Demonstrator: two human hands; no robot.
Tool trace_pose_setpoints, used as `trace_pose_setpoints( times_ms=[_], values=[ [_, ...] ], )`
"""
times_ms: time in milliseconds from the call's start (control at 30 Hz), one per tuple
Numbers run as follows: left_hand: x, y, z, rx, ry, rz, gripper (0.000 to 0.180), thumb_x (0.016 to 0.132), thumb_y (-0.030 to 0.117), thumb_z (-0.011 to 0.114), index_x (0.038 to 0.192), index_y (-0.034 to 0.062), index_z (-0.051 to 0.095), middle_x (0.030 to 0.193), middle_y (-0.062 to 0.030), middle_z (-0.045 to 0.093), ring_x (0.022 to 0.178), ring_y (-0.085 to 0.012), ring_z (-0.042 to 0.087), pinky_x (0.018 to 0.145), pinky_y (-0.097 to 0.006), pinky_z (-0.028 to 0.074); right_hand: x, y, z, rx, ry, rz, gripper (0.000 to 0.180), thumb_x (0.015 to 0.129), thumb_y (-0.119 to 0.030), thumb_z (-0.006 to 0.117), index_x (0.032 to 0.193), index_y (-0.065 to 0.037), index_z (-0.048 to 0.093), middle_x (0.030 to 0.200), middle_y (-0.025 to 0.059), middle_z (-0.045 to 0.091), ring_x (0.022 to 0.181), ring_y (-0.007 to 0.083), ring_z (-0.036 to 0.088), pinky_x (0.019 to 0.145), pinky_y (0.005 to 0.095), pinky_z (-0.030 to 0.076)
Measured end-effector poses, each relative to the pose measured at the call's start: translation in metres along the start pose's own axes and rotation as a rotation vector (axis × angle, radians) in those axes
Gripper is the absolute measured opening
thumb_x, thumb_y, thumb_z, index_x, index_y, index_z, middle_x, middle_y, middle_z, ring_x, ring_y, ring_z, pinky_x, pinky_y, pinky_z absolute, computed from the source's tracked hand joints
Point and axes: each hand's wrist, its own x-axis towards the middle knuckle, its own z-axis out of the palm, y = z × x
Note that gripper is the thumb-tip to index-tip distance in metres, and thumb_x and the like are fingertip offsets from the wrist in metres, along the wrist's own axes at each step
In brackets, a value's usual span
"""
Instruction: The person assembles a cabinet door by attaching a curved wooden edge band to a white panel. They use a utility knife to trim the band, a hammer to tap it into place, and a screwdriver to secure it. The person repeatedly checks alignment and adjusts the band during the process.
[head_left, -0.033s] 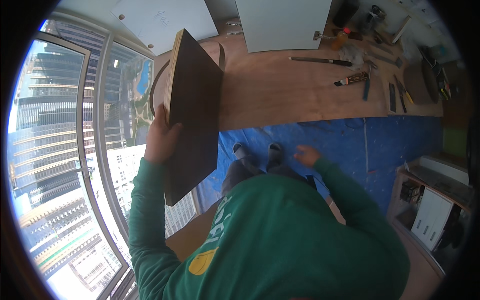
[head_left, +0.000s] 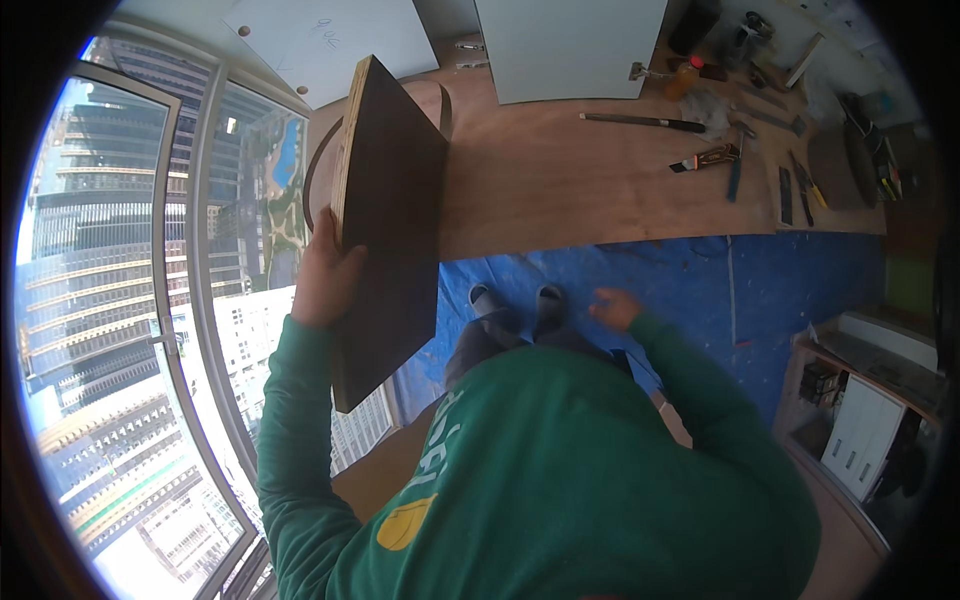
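Board (head_left: 392,220) at ten o'clock, left hand (head_left: 325,278) clasped on its edge; right hand (head_left: 616,309) at three o'clock, empty, fingers half-spread.

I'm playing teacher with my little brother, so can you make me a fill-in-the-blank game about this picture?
1. The person's ____ hand is holding the dark brown board.
2. The other hand is holding ____.
3. The colour of the sheet under the person's feet is ____.
4. The long sleeves are coloured ____.

Missing words: left; nothing; blue; green.
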Motion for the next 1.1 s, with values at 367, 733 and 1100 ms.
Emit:
trace_pose_setpoints(
  times_ms=[367,733,1100],
  values=[
    [0.002,-0.003,-0.005,-0.104,0.013,0.151,0.071,0.095,0.004,0.064,0.158,-0.0081,0.034,0.138,-0.0398,0.060,0.134,-0.0537,0.059,0.112,-0.050,0.048,0.021,-0.008,-0.005,-0.112,0.128,0.050,0.067,0.098,-0.046,0.074,0.146,0.001,0.064,0.133,0.0267,0.072,0.121,0.0356,0.071,0.106,0.0446,0.054],
    [0.005,0.006,-0.010,-0.096,-0.041,0.098,0.089,0.093,0.001,0.058,0.171,0.0009,0.016,0.166,-0.0368,0.038,0.156,-0.0500,0.038,0.127,-0.049,0.035,0.009,0.059,-0.043,0.162,0.429,0.355,0.037,0.097,-0.038,0.075,0.115,-0.005,0.073,0.111,0.0218,0.077,0.103,0.0402,0.074,0.092,0.0500,0.057],
    [0.069,0.026,0.003,0.011,0.126,-0.197,0.055,0.088,0.000,0.067,0.142,-0.0034,0.055,0.130,-0.0273,0.070,0.124,-0.0405,0.068,0.109,-0.046,0.052,0.154,0.148,-0.304,-0.540,0.745,0.157,0.048,0.087,-0.020,0.078,0.131,-0.003,0.068,0.127,0.0256,0.069,0.114,0.0470,0.067,0.102,0.0541,0.055]
  ],
)
